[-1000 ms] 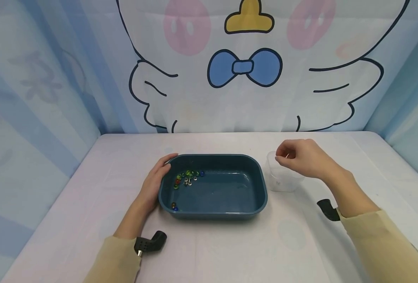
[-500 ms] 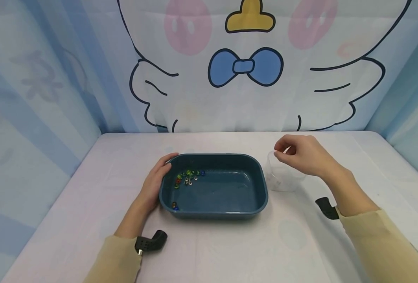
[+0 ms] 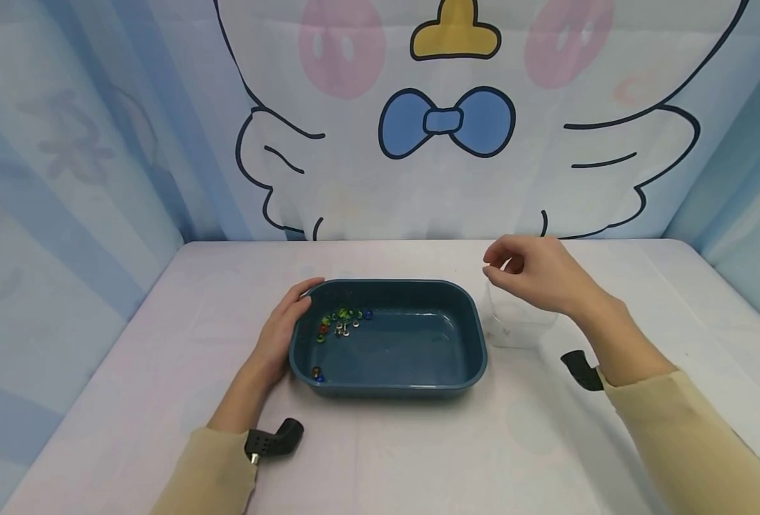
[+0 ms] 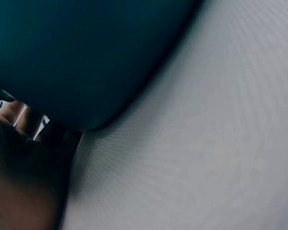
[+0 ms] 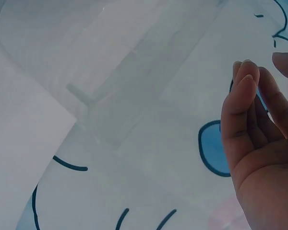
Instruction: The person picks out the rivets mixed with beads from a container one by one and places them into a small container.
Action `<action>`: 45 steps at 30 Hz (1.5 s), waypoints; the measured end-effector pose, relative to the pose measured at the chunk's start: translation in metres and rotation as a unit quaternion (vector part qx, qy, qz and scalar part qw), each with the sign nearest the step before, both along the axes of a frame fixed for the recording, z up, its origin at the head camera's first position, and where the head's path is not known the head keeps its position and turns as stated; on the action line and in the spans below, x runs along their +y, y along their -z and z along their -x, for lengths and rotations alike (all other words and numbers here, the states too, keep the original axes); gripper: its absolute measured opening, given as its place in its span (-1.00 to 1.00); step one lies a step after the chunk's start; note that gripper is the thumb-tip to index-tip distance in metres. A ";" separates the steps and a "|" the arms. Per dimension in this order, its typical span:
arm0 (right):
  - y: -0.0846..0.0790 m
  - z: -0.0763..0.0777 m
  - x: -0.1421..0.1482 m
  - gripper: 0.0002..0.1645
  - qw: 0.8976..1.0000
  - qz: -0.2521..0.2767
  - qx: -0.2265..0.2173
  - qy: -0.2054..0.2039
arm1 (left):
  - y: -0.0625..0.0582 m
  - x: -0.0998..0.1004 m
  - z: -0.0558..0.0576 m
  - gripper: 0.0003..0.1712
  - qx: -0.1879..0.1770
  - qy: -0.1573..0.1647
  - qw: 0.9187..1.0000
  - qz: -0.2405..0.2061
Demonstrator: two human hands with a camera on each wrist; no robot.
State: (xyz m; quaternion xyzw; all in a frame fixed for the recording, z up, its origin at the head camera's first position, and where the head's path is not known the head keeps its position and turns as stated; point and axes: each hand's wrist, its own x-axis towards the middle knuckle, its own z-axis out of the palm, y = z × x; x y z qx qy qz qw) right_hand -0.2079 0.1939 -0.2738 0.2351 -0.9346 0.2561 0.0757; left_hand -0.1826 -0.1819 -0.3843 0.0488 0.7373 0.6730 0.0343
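A dark blue-green rectangular tray (image 3: pixel 412 392) stands mid-table. My left hand (image 3: pixel 275 335) grips its left side at the rim; in the left wrist view the tray's wall (image 4: pixel 96 62) hides most of that hand. Along the tray's left end lie green beads (image 3: pixel 344 314), a blue bead (image 3: pixel 369 315), small silvery pieces (image 3: pixel 342 330) and two darker beads (image 3: pixel 318 375). A clear plastic container (image 3: pixel 515 322) stands right of the tray with faint specks inside. Above its far left edge hovers my right hand (image 3: pixel 537 275), fingers loosely curled, a small gap between thumb and fingertips, nothing visible held.
A pale cloth covers the table (image 3: pixel 418 458). Behind it hangs a white curtain (image 3: pixel 444 193) printed with a cartoon bow tie, and blue curtains (image 3: pixel 64 214) close in the sides. Black wrist cameras (image 3: pixel 279 438) stick out from both sleeves.
My right hand has risen and shifted left, from over the clear container toward its far left edge. The left hand and the tray look unchanged.
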 end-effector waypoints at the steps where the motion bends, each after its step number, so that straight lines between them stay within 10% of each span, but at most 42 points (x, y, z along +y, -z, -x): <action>1: 0.000 0.000 -0.001 -0.84 1.000 0.000 0.004 -0.004 | 0.000 0.000 0.000 -0.47 -0.001 -0.001 1.000 -0.001; 45: -0.021 0.014 -0.071 -0.79 0.996 0.024 0.012 -0.083 | 0.000 0.000 0.001 -0.47 -0.009 0.000 1.000 -0.005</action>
